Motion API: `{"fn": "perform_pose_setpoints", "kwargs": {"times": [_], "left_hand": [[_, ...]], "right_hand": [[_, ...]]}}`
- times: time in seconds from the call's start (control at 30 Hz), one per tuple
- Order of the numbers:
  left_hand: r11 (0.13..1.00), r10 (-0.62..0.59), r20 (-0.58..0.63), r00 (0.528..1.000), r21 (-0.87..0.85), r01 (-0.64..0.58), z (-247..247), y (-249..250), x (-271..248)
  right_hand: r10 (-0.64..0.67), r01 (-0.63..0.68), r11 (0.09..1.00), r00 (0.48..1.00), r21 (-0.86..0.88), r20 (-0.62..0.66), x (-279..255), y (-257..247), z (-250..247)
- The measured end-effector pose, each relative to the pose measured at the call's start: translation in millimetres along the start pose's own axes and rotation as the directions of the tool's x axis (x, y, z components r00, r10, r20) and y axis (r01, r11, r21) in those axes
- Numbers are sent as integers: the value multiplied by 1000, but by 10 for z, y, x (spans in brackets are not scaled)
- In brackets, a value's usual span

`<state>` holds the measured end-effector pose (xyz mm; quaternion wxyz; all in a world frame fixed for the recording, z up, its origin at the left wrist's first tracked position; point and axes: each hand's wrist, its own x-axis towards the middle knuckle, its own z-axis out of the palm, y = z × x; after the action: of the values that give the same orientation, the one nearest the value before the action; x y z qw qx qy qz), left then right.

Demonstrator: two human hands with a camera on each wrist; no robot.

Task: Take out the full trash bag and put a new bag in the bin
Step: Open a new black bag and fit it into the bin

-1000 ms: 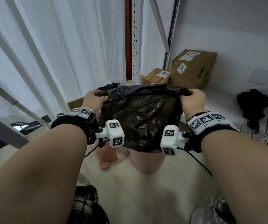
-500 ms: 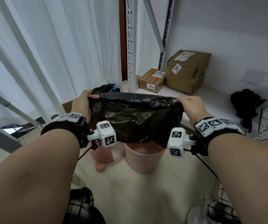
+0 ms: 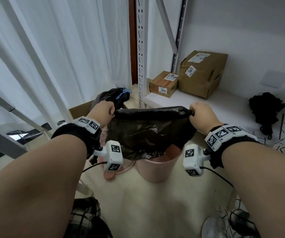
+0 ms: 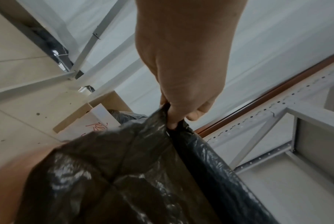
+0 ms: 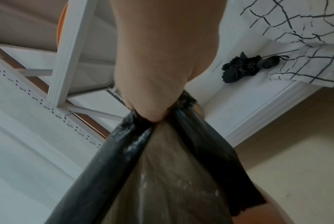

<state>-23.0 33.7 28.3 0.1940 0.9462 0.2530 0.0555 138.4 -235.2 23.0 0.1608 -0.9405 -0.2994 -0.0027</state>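
Both hands, left hand (image 3: 102, 112) & right hand (image 3: 201, 116), had fingers curled tight on the new bag (image 3: 148, 134) rim over the bin (image 3: 157, 170); best lowered level, w/ rim spread wide.

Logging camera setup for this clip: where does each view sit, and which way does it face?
Head: worn on the head, facing forward and down at the pink bin; both forearms, left hand and right hand show.
Left wrist: looks along the left hand to the new bag.
Right wrist: looks along the right hand; umbrella beyond.
Shared: all three show the bag.
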Motion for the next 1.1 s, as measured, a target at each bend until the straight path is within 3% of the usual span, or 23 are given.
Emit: {"fn": "perform_pose_setpoints", "kwargs": {"times": [0.2, 0.37, 0.47, 0.53, 0.63, 0.73, 0.8, 0.9, 1.1], "left_hand": [[993, -58, 125, 991, 114, 43, 42, 3, -23], [993, -93, 148, 985, 82, 81, 70, -29, 39], [992, -125, 153, 980, 38, 120, 70, -29, 48], [993, -109, 111, 988, 63, 102, 66, -32, 67], [975, -65, 87, 994, 216, 45, 51, -26, 40], [983, -56, 138, 989, 181, 30, 37, -32, -5], [986, -25, 133, 991, 169, 2, 28, -13, -16], [949, 23, 78, 997, 313, -46, -26, 70, -33], [958, -4, 212, 977, 281, -57, 2, 174, -3]], "right_hand": [[-47, 26, 987, 991, 159, 129, -45, -100, 15], [-92, 103, 988, 991, -119, 92, -9, -91, 12], [-44, 53, 996, 991, -72, 129, -42, -113, 14], [-15, 19, 999, 992, -32, 125, -34, -135, 0], [-41, 52, 992, 995, -118, 92, 16, -121, -15], [-76, 102, 984, 982, -144, 172, 48, -81, -11], [-100, 125, 984, 978, -131, 185, 35, -75, -9], [-160, 172, 984, 970, -52, 180, -15, -120, -23], [-247, 248, 968, 938, 26, 245, -39, -223, -21]]}}
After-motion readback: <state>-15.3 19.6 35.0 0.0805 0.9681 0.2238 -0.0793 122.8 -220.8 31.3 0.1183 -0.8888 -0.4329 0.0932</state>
